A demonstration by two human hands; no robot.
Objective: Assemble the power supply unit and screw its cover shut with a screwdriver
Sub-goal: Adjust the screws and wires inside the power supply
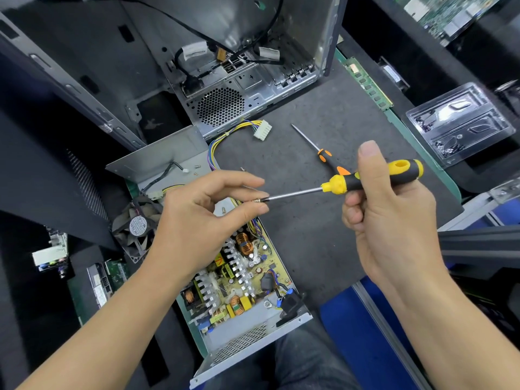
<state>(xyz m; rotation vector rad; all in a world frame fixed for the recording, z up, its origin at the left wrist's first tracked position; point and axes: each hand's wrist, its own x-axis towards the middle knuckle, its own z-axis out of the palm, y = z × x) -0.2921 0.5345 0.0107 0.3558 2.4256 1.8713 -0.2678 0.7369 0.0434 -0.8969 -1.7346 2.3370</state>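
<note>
Above the open power supply unit (242, 280), left hand (197, 220) pinches a screw (256, 200) at the screwdriver (365, 180) tip.

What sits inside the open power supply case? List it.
Inside the power supply case: circuit board with heatsinks and copper coils. The left hand covers its upper part.
</note>
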